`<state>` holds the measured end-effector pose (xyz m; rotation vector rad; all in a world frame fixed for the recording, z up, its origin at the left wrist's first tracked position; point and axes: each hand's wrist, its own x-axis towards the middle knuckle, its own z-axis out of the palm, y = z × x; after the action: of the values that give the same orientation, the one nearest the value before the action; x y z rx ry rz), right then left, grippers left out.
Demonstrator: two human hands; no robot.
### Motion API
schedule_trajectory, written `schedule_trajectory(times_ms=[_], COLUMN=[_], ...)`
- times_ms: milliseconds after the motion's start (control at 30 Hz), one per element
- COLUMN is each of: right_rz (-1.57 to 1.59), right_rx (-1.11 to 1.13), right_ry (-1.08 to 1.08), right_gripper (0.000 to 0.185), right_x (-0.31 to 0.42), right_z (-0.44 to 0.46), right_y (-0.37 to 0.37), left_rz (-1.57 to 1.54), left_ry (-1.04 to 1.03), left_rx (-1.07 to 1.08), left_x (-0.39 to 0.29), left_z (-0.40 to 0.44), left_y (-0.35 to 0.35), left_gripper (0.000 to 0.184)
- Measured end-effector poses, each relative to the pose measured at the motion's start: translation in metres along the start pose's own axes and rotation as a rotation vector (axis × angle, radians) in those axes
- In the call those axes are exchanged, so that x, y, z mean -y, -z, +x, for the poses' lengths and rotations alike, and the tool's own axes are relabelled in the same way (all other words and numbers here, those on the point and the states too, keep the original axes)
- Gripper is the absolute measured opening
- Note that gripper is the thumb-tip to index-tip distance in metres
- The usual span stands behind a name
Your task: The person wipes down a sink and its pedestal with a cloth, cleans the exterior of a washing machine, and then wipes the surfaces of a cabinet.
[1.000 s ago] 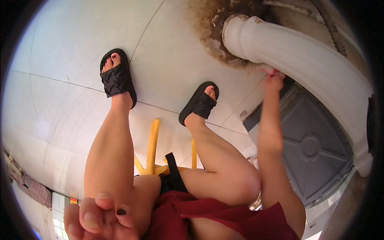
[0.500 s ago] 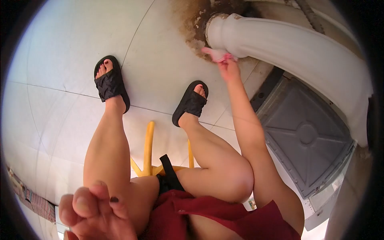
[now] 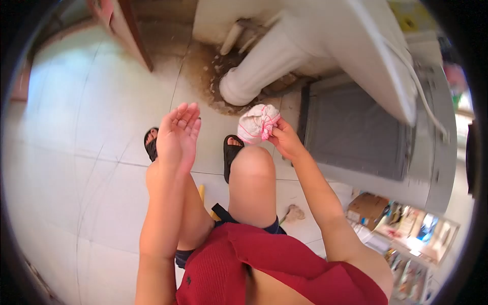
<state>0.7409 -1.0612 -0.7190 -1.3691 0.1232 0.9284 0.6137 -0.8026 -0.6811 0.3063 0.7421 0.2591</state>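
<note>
My right hand [image 3: 287, 141] grips a bunched white cloth with pink-red stripes [image 3: 258, 123], pinched at its right side. The cloth hangs in the air above my right knee, apart from the white sink pedestal [image 3: 256, 76] ahead of it. Raised on the left is my left hand [image 3: 178, 132], palm upward and fingers slightly curled, with nothing in it. Brown stains [image 3: 207, 81] and crumbly residue cover the floor around the foot of the pedestal.
Pipes [image 3: 233, 38] stand behind the pedestal, under the white basin [image 3: 378, 56]. A grey panel [image 3: 356, 132] is at the right, with a cardboard box [image 3: 368, 209] below it. Upper left, a brown door edge [image 3: 134, 35] juts in. My feet wear black sandals [image 3: 234, 157].
My right hand has drawn the cloth back from the pedestal's foot towards me. My left hand has risen from the lower edge to mid-view. The camera now looks from higher up.
</note>
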Motion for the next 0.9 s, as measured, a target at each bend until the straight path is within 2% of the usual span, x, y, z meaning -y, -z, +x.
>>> schedule_trajectory(times_ms=[100, 167, 233, 367, 433, 467, 533, 600, 733, 800, 867, 900], right_rz=[0.131, 0.251, 0.393, 0.428, 0.509, 0.506, 0.503, 0.561, 0.537, 0.463, 0.157, 0.054], right_rx=[-0.175, -0.242, -0.406, -0.467, -0.514, -0.562, -0.49, -0.541, -0.475, -0.588, -0.657, -0.767], right_ry=[0.108, 0.201, 0.306, 0.438, 0.472, 0.447, 0.493, 0.57, 0.802, 0.994, 1.162, 1.25], right_gripper=[0.038, 0.037, 0.036, 0.039, 0.039, 0.038, 0.039, 0.04, 0.041, 0.042, 0.044, 0.045], right_x=[-0.009, -0.011, -0.019, -0.057, -0.072, -0.075, -0.084, -0.093, -0.037, -0.004, 0.038, 0.058], right_z=[-0.031, -0.071, -0.111, -0.186, -0.212, -0.223, -0.236, -0.237, -0.276, -0.306, -0.348, -0.37], right_y=[0.033, 0.059, 0.088, 0.132, 0.15, 0.157, 0.172, 0.181, 0.172, 0.166, 0.179, 0.186], left_rz=[0.227, 0.355, 0.471, 0.569, 0.581, 0.619, 0.644, 0.677, 0.658, 0.694, 0.688, 0.688], left_ry=[-0.074, -0.051, -0.035, -0.116, -0.044, -0.049, -0.066, -0.044, 0.035, 0.039, 0.007, -0.018], left_rx=[0.021, 0.055, 0.096, 0.215, 0.353, 0.365, 0.426, 0.371, 0.404, 0.423, 0.456, 0.483], left_x=[0.008, 0.018, 0.024, 0.042, 0.053, 0.062, 0.081, 0.098, 0.125, 0.138, 0.148, 0.153], left_z=[0.036, 0.04, 0.031, -0.032, -0.059, -0.075, -0.075, -0.093, -0.127, -0.14, -0.152, -0.157], left_y=[-0.003, -0.01, -0.03, -0.045, -0.054, -0.06, -0.05, -0.052, -0.059, -0.066, -0.077, -0.082], left_gripper=[0.04, 0.043, 0.046, 0.049, 0.05, 0.049, 0.047, 0.044, 0.037, 0.036, 0.035, 0.034])
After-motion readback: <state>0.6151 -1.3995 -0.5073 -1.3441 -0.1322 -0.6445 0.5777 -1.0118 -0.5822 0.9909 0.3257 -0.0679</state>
